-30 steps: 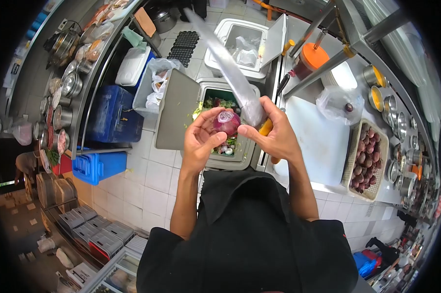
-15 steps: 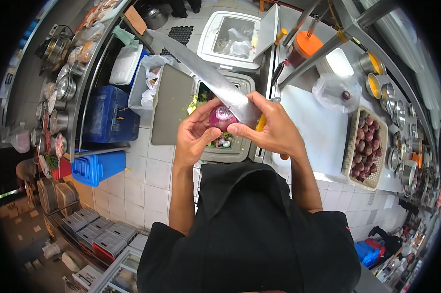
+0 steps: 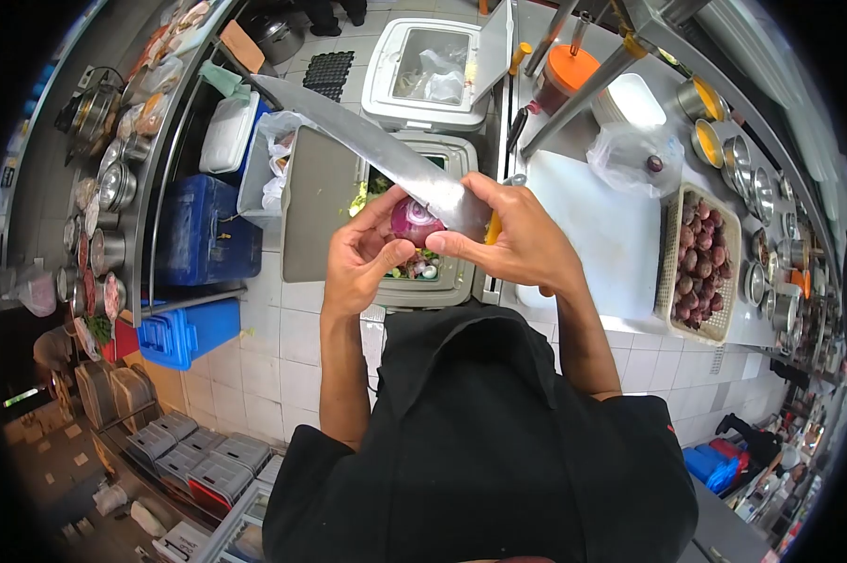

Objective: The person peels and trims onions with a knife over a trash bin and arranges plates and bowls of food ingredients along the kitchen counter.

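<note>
A red onion (image 3: 413,221) with a pale cut end rests in the fingers of my left hand (image 3: 365,251). My right hand (image 3: 510,230) grips a large knife (image 3: 376,150) close to its yellow handle, the wide blade slanting to the upper left. The blade's heel lies against the onion, and my right thumb is beside the onion. Below both hands stands an open grey bin (image 3: 442,296) with green scraps and onion peelings inside. Its lid (image 3: 320,211) hangs open to the left.
On the steel counter to the right lie a white cutting board (image 3: 583,235) and a basket (image 3: 668,272) of red onions. Near them are a plastic bag (image 3: 620,164) and an orange-lidded container (image 3: 572,70). A white bin (image 3: 376,103) stands ahead; blue containers (image 3: 203,230) are at left.
The surroundings have shifted slightly left in view. Both hands keep hold of the onion and the knife, with the blade still against the onion.
</note>
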A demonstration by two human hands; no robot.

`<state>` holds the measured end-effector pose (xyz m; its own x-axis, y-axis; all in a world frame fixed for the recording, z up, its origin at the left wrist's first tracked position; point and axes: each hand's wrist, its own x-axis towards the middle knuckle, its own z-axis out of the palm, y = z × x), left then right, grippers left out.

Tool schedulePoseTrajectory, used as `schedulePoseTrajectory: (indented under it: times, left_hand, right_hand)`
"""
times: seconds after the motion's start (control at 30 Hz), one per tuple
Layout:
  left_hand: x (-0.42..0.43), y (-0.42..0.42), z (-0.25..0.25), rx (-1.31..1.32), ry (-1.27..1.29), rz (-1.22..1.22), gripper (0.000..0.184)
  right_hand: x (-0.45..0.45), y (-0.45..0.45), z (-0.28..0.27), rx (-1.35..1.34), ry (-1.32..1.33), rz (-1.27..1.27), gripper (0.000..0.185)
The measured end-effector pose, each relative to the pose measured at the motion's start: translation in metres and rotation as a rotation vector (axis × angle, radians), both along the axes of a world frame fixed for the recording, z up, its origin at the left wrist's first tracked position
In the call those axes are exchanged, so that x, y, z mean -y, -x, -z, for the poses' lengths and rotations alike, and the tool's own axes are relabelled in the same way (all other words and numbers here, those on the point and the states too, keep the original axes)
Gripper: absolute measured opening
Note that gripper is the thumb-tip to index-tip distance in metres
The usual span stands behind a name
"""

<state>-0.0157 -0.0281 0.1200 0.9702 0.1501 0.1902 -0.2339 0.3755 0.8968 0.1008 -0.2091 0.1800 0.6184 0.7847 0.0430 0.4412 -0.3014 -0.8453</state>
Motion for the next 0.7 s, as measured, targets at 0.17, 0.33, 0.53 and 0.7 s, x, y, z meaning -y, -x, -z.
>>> schedulePoseTrajectory:
  times: [0.17, 0.33, 0.53, 0.7]
  left_hand:
    - [0.003, -0.002, 0.001, 0.029, 0.052, -0.011, 0.061]
    - [0.005, -0.004, -0.005, 0.023, 0.04, -0.045, 0.062]
    - [0.01, -0.008, -0.004, 0.036, 0.044, -0.117, 0.067]
    - [0.014, -0.008, -0.002, 0.07, -0.021, -0.201, 0.066]
  right_hand:
    - [0.002, 0.0, -0.011, -0.122, -0.02, -0.011, 0.054]
    - [0.001, 0.001, -0.016, -0.138, 0.015, 0.026, 0.044]
    - [0.001, 0.003, -0.001, -0.11, -0.129, 0.005, 0.034]
    - [0.005, 0.002, -0.01, -0.274, -0.051, -0.004, 0.039]
